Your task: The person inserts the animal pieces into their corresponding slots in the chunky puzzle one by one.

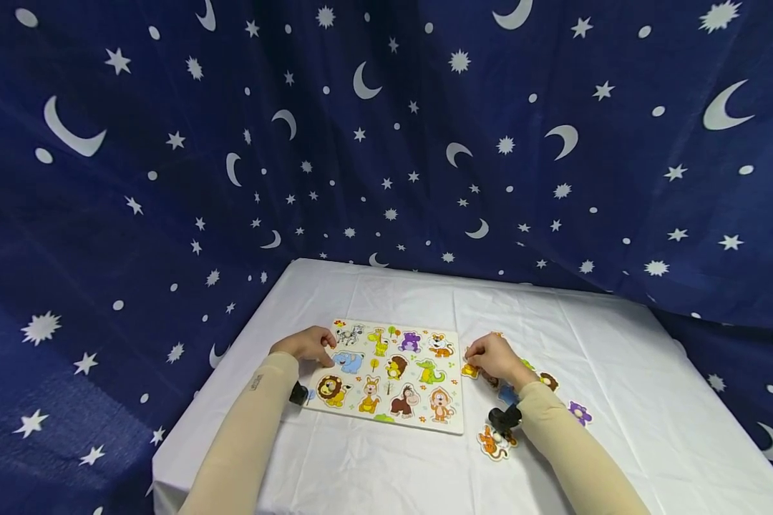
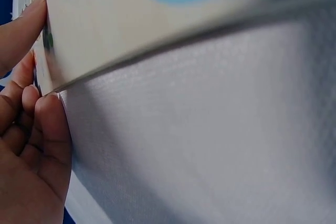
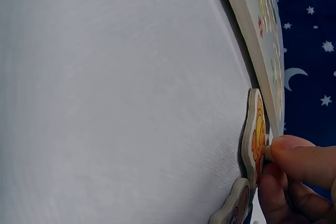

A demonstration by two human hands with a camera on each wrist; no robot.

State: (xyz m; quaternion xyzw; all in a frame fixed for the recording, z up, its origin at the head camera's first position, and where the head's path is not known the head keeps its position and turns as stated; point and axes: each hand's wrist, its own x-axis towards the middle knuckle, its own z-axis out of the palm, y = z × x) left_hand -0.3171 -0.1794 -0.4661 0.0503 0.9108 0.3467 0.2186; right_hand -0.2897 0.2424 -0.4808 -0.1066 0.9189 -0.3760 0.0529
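Observation:
A wooden animal puzzle board [image 1: 454, 425] lies flat on the table, with pictures of a zebra, giraffe, lion, crocodile and others. At its left edge, my left hand [image 1: 308, 345] grips the board, thumb on top and fingers against the edge in the left wrist view. Beside the right edge, my right hand [image 1: 494, 356] pinches the small knob of an orange-and-yellow puzzle piece [image 3: 256, 129]. That piece stands close to the board's side; whether it touches the cloth is unclear. Another puzzle piece [image 3: 236, 205] is next to it, partly cut off.
Several loose animal pieces lie right of the board, some under my right hand and wrist. Among them are a tiger piece [image 1: 491, 443] and a purple piece [image 1: 580, 412]. A white cloth [image 1: 373, 472] covers the table; a blue star-and-moon curtain [image 1: 386, 143] hangs behind.

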